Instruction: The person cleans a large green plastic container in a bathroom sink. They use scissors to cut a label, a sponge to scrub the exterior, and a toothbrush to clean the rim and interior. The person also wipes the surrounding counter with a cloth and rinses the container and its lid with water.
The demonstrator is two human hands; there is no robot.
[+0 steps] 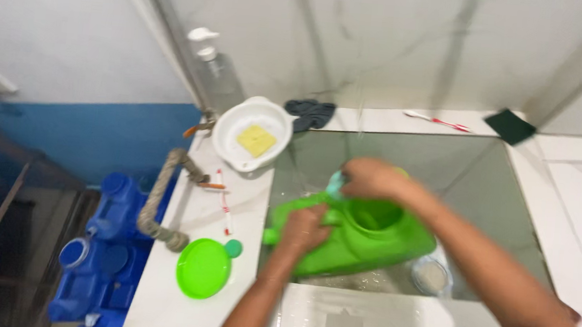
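Head view: hands [306, 229] [369, 178] grip green container [361, 241].

One head-worn camera looks steeply down from close above the sink [498, 203] set in the white surface [187, 309], facing the wall.

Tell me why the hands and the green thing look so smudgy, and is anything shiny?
In the head view, motion blur smears the left hand, the right hand and the green plastic container they hold in the sink; the whole head view is a bit soft. Glare brightens the wet counter edge. The white bowl and green lid look sharper.
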